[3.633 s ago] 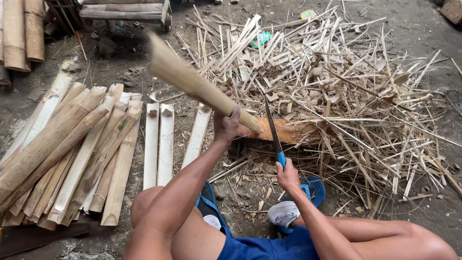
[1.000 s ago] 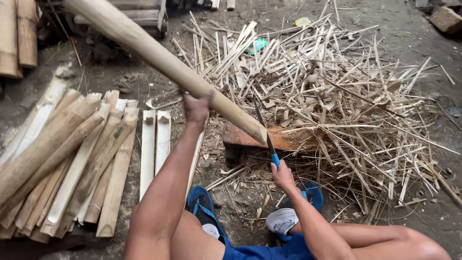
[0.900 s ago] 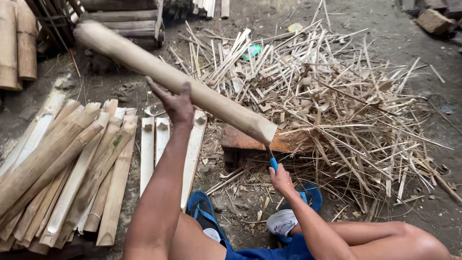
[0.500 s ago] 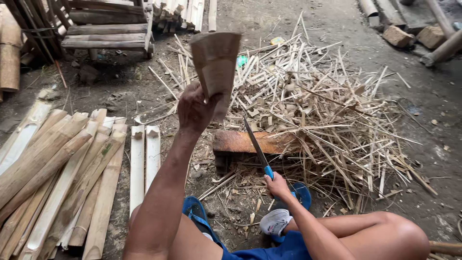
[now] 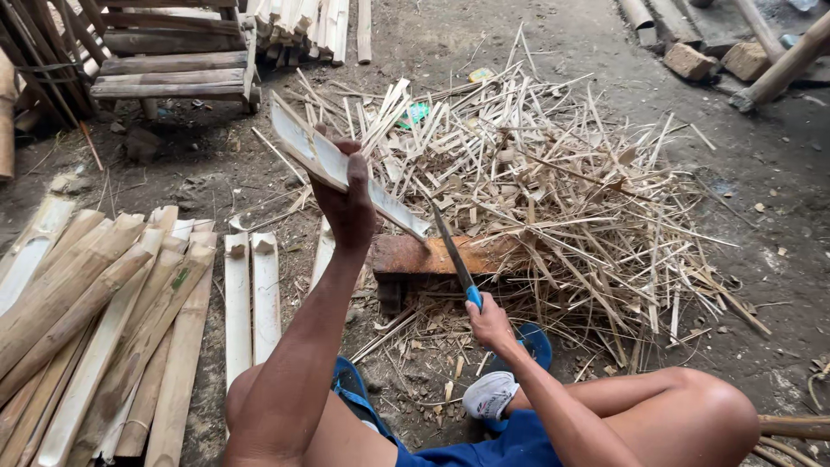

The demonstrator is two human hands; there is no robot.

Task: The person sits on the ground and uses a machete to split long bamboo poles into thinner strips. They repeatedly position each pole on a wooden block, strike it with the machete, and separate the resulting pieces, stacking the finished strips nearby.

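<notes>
Fingers of the left hand are clamped around the middle of a split bamboo slat, which is held up at a slant over the rusty-orange chopping block, its lower tip just above the block. Fingers of the right hand are closed tight on the blue handle of a long knife, whose blade is angled up toward the slat's lower end.

To do this bit well, the slat's tip is probably best rested on the block before any cut, the blade lined up with the grain, and the left thumb kept well above the edge, since the hand is fairly near the blade's path.

Split bamboo halves are laid side by side on the ground at the left, and a big heap of thin bamboo offcuts is piled behind the block. A wooden pallet is seen at the top left.

As for packaging or labels: only a small crumpled green wrapper and a yellowish scrap are spotted in the heap, too small to make out. No signs are seen.
</notes>
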